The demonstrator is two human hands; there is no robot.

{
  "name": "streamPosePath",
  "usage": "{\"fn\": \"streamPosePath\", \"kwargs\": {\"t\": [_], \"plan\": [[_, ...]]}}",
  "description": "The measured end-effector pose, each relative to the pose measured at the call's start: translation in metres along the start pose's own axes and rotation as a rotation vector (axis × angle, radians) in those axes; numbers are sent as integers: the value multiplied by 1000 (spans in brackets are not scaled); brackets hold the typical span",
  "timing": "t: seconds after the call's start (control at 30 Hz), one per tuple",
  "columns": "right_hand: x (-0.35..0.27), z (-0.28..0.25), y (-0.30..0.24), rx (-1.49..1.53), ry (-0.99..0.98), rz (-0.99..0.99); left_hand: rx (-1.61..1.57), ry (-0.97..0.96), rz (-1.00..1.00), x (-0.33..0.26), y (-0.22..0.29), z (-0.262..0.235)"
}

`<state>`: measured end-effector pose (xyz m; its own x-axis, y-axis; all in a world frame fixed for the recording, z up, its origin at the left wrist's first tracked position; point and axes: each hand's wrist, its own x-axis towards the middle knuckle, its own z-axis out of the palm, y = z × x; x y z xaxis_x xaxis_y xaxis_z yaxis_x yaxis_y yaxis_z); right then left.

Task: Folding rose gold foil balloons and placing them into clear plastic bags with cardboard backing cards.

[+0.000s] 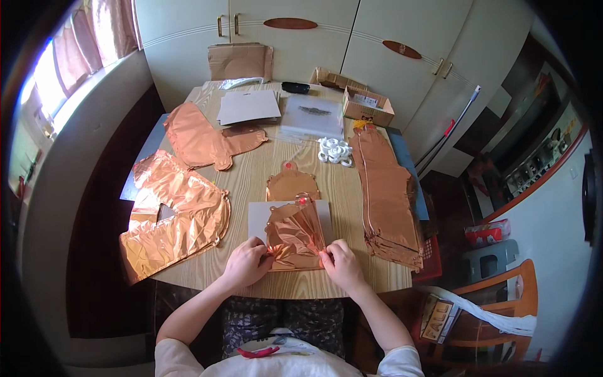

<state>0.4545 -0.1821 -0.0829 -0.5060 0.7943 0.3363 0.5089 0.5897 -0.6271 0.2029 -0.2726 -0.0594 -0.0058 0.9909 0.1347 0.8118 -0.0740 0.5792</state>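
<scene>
A flat copper-coloured foil balloon (292, 231), partly folded and crinkled, lies at the near middle of the table over a sheet of white card (256, 217). My left hand (248, 262) pinches its near left corner. On the opposite side, my right hand (342, 264) grips the near right edge between thumb and fingers. Just beyond the card, another piece of the same foil (292, 186) lies flat with a scalloped outline. Whether the two pieces are joined cannot be seen.
More flat foil balloons (182, 210) spread along the left side, and a long stack of foil (386, 195) covers the right. Farther back are white cards (249, 107), clear plastic bags (312, 117), white ribbon rolls (335, 151) and a small cardboard box (368, 107). A wooden chair (502, 308) stands at right.
</scene>
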Motion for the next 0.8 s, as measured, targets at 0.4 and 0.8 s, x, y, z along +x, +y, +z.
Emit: {"fn": "streamPosePath", "kwargs": {"t": [0.4,0.8], "plan": [[3,11,-4,-257,-10,30,108,64,-55,7,-6,14],[7,6,-10,-342,-106,11,353,93,-22,11,-8,23]]}}
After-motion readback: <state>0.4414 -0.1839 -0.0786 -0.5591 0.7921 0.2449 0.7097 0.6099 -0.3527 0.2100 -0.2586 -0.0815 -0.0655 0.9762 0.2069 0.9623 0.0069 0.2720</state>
